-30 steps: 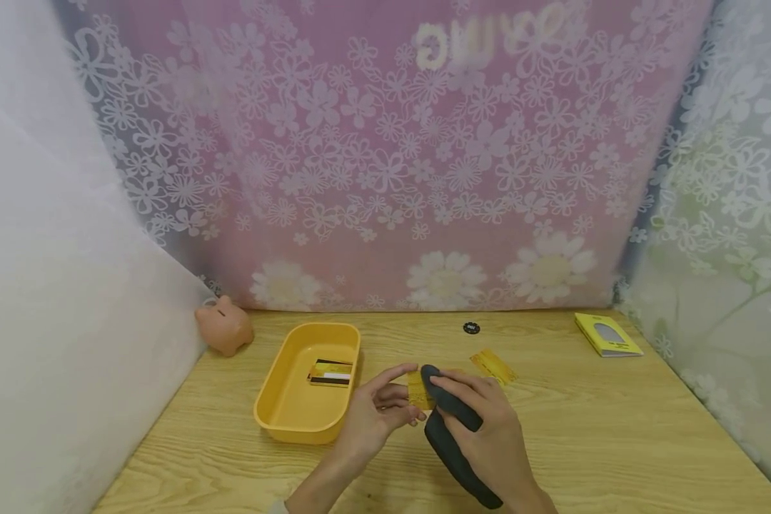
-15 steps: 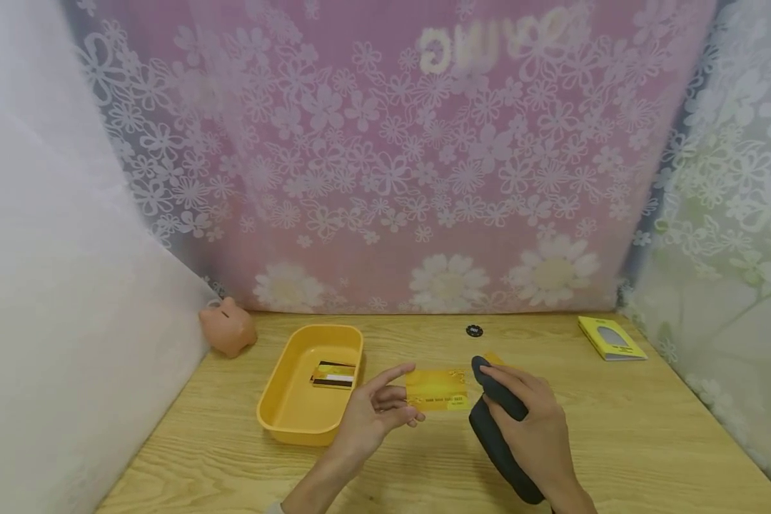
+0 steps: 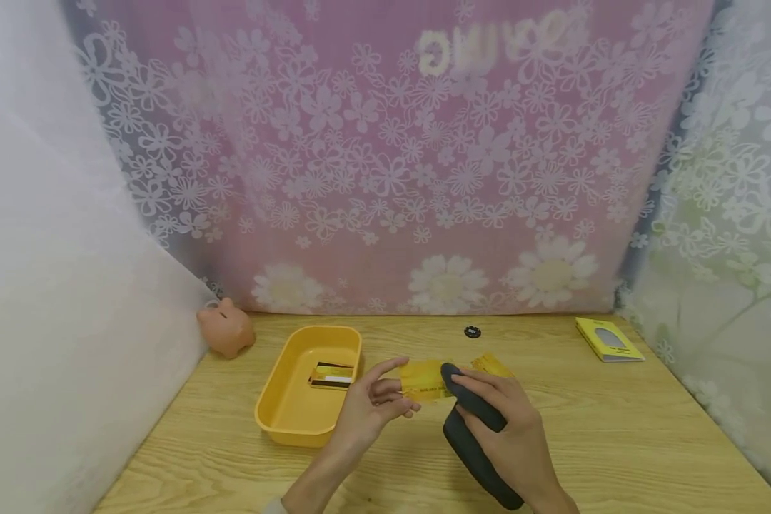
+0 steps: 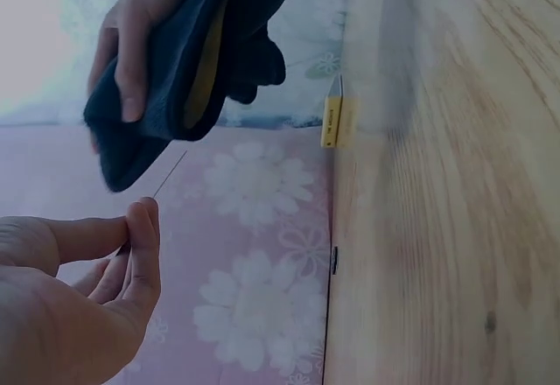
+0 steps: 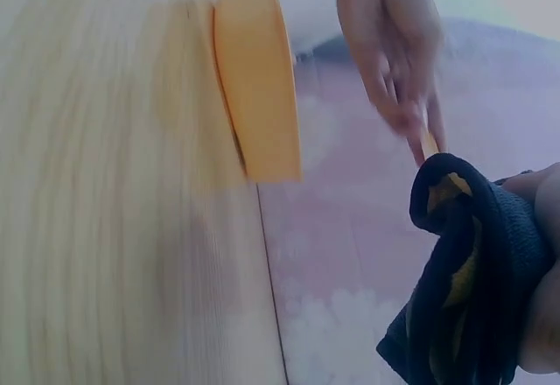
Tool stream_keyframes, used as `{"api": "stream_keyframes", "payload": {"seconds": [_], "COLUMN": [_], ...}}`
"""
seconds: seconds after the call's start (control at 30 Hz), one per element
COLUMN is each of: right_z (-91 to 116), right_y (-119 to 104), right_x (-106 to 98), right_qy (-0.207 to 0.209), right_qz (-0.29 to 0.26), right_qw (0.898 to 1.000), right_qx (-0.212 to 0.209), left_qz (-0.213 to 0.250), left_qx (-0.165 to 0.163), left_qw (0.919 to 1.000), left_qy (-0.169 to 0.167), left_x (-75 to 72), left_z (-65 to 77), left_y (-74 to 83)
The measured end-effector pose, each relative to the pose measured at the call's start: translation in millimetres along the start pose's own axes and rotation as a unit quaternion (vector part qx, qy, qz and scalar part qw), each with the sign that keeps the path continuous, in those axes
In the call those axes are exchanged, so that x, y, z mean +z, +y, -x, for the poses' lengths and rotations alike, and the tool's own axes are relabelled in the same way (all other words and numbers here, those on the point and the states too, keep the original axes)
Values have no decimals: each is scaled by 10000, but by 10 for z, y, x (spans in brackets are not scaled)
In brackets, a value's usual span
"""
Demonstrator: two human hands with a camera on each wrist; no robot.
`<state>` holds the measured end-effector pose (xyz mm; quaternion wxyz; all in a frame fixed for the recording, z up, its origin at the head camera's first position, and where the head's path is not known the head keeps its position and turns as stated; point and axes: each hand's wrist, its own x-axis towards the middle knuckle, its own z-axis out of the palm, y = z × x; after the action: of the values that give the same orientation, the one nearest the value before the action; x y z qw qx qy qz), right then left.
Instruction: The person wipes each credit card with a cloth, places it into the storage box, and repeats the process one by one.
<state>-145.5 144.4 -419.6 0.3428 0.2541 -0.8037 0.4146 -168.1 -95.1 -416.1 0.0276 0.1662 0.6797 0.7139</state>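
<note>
A shiny golden-yellow card (image 3: 420,380) is pinched by its left edge between the thumb and fingers of my left hand (image 3: 366,410). In the left wrist view this card (image 4: 171,173) shows edge-on as a thin line above the fingertips. My right hand (image 3: 517,428) grips a folded dark cloth (image 3: 478,450), whose upper fold overlaps the card's right end. The right wrist view shows yellowish patches inside the folds of the cloth (image 5: 468,262). Behind the right hand, partly hidden, a second golden card (image 3: 492,365) lies on the table.
Left of my hands stands a yellow tray (image 3: 262,400) with several cards (image 3: 331,375) inside. A pink piggy bank (image 3: 226,330) sits at the back left. Toward the back lie a black poker chip (image 3: 472,332) and, farther right, a yellow booklet (image 3: 609,340).
The cloth in my right hand slid right, off the card, baring its face, then came back left over its right end. My left hand kept its pinch and shifted slightly up.
</note>
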Motion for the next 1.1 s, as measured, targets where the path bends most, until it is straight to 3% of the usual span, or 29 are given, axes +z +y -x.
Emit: {"api": "stream_keyframes", "payload": {"seconds": [0.2,0.4,0.7,1.1], "right_z": [-1,-20,14,19], "right_y": [-172,-295,-305,-175], "right_x": [248,371,362,209], "right_qy": [-53,-253,-310,-21], "right_qz": [-414,-610,-179,304], "right_qw": [9975,9959,9982,9991], "right_qx": [-563,-622,-486,-307], "left_qz": [-143,-351,-192,156], "left_qx": [52,11,-28,-35], "left_qw": [9999,9993,9996,9998], "left_qy": [67,156,184,135], "left_x": [67,107,151,107], "left_z": [-35,-25,11,30], "left_y": [10,34,25,-1]}}
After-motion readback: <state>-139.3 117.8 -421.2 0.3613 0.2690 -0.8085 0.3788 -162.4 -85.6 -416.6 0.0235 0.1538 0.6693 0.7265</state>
